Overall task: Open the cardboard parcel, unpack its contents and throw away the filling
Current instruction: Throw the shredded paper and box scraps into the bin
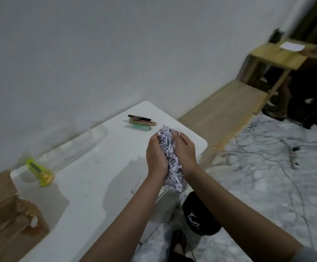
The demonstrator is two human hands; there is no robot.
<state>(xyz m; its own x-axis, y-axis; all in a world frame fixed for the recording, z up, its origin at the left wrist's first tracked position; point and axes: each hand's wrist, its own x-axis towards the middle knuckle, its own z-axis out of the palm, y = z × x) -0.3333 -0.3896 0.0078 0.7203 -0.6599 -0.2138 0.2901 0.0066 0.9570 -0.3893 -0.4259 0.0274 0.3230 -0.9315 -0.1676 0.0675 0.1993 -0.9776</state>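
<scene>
Left hand [156, 155], right hand [187, 151] cupped together

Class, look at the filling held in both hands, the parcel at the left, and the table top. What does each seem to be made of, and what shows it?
Filling: shredded paper, matt, thin crinkled white strips.
Parcel: brown cardboard, matt, torn fuzzy edges.
Table: smooth white, faintly glossy, probably plastic or laminate.

No text, label, brand or number can be read. The white marks on the black bin [199, 216] below the hands and the printing on the shredded paper [170, 157] are illegible.
</scene>
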